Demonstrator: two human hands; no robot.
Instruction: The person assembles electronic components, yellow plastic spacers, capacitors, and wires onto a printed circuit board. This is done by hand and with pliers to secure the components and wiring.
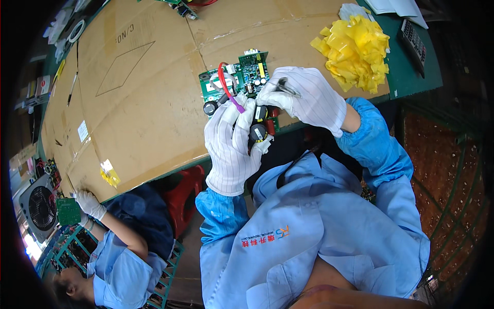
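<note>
A green circuit board [208, 91] lies at the near edge of the cardboard-covered table, carrying round black capacitors and a smaller upright board [261, 63]. My left hand [230, 141], in a white striped glove, grips the board's near left side, its fingers closed among the parts. A red wire [223, 77] arches over the board; its purple connector [237, 106] rests by my left fingers. My right hand [309, 97], gloved alike, is pinched at the board's right side. A shiny grey thing [288, 88] shows between its fingers; its kind is unclear.
Crumpled yellow tape or film [356, 50] is heaped at the right, near a dark calculator [413, 46]. Another board [180, 7] sits at the far edge. On the left, a co-worker's gloved hand [90, 205] holds a green board [68, 211] near a fan [41, 207].
</note>
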